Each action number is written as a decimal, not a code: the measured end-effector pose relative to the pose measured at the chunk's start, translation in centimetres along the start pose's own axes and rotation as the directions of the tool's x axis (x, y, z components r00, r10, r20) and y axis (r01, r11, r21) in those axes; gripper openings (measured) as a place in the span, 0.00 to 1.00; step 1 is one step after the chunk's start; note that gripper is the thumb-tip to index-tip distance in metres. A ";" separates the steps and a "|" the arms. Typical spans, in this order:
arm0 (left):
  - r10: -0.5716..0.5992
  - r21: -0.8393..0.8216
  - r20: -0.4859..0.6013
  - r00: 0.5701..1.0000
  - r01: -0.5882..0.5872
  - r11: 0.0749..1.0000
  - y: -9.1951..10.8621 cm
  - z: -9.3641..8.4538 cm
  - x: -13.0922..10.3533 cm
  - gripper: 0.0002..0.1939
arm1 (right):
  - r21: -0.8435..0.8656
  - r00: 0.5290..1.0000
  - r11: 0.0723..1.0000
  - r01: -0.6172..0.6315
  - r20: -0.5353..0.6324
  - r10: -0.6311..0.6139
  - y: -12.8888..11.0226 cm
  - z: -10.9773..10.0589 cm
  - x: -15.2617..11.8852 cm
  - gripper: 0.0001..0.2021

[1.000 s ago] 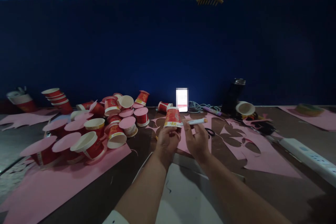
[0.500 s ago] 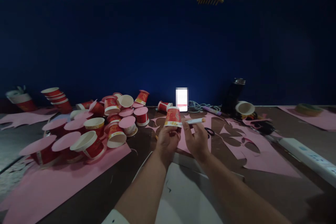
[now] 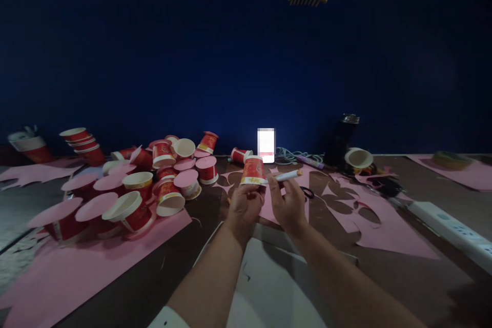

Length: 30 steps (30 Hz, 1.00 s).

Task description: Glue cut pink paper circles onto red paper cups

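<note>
My left hand (image 3: 246,205) grips a red paper cup (image 3: 253,169), which is turned upside down with its white rim at the bottom. In my right hand (image 3: 288,205) is a white marker pen (image 3: 286,176) with an orange end pointing up and right. Its other end is at the cup's lower right side; whether the tip touches the cup is hidden by my fingers. Below both hands lies a white sheet or board (image 3: 265,287). A dark-handled pair of scissors (image 3: 307,193) lies just right of my right hand, partly hidden.
Several red paper cups with pink paper discs (image 3: 96,205) crowd the left. Cut pink paper (image 3: 392,236) and a white power strip (image 3: 453,230) lie at right. A lit phone (image 3: 266,144), a cable (image 3: 295,156) and a dark flask (image 3: 341,138) stand along the blue partition (image 3: 230,61).
The marker has tilted a little, its orange end now slightly higher. My right fingers have shifted slightly; the cup and my left hand are nearly where they were.
</note>
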State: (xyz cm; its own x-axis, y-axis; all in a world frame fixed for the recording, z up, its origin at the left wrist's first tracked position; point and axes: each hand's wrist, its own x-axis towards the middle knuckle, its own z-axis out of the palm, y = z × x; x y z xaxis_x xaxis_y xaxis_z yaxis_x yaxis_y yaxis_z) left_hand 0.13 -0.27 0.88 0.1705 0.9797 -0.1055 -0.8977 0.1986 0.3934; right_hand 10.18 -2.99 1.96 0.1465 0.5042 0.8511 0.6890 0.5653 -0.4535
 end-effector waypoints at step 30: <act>0.008 -0.047 -0.045 0.999 -0.010 0.999 0.2 0.5 -0.3 0.15 | -0.015 0.999 1.000 0.000 -0.034 0.000 0.2 0.0 0.1 0.09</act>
State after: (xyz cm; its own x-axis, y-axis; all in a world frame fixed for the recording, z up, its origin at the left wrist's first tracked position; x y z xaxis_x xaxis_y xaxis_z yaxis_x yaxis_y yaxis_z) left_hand 0.07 -0.49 1.43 0.1447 0.9790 -0.1435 -0.9176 0.1871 0.3507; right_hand 10.29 -2.85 1.93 0.1705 0.4816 0.8596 0.6996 0.5552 -0.4498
